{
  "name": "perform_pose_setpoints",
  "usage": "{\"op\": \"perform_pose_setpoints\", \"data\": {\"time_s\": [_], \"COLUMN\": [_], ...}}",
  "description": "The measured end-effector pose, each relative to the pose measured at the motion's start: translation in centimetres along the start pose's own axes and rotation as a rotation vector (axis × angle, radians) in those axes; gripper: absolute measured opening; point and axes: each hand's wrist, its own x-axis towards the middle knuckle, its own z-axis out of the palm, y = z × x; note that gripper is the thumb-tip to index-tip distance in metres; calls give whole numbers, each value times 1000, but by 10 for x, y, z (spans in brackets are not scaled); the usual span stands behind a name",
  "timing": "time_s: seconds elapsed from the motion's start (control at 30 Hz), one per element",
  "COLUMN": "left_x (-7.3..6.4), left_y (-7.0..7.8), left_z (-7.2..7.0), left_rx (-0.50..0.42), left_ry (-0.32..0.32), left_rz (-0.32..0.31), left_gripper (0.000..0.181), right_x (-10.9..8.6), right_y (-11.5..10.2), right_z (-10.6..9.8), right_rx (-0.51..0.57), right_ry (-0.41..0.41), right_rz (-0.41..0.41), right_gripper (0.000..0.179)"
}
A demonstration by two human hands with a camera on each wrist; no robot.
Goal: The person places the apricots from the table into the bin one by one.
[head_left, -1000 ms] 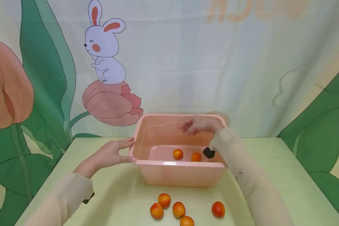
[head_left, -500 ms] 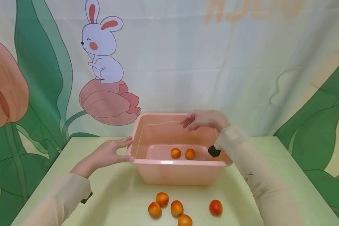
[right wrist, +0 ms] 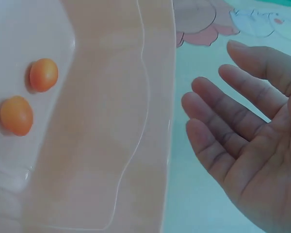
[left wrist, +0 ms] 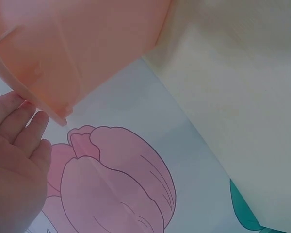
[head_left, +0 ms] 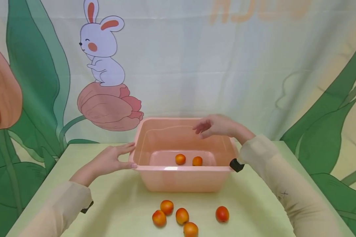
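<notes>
A pink plastic basin (head_left: pixel 178 181) stands on the table. My left hand (head_left: pixel 108 160) holds its left rim near the front corner, the thumb on the rim and the fingers along the outer side; in the left wrist view those fingers (left wrist: pixel 26 124) reach the rim's edge. Over the basin's back right part hovers my right hand (head_left: pixel 218 126), with nothing in it, its fingers (right wrist: pixel 233 109) loosely spread in the right wrist view. Two small round orange fruits, one (head_left: pixel 180 159) left of the other (head_left: pixel 197 161), lie apart on the basin's floor.
In front of the basin, several orange-red fruits (head_left: pixel 182 216) lie in a loose group on the pale green table (head_left: pixel 112 197). A redder fruit (head_left: pixel 222 214) sits alone to their right. Behind the table hangs a cloth (head_left: pixel 178 65) printed with a rabbit and tulips.
My right hand has drawn slightly back to the right over the basin, its forearm swinging outward. The right one of the two fruits in the basin has shifted a little. My left hand stays at the rim.
</notes>
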Motion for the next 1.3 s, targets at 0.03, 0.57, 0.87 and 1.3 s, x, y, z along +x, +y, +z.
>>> {"op": "perform_pose_setpoints", "data": {"time_s": [0.03,0.57,0.87,1.3], "left_x": [0,-2,2,0], "left_y": [0,-3,-3,2], "left_z": [0,-1,0,2], "left_rx": [2,0,-3,-14], "left_ry": [1,3,7,-7], "left_rz": [1,14,30,17], "left_gripper": [85,88,88,88], "right_x": [-3,-44,-70,-99], "right_y": [0,-21,-34,-36], "right_z": [0,12,18,37], "right_rx": [9,95,58,77], "right_ry": [10,2,-26,-48], "right_rz": [-24,-176,-170,-263], "right_gripper": [38,33,33,29]}}
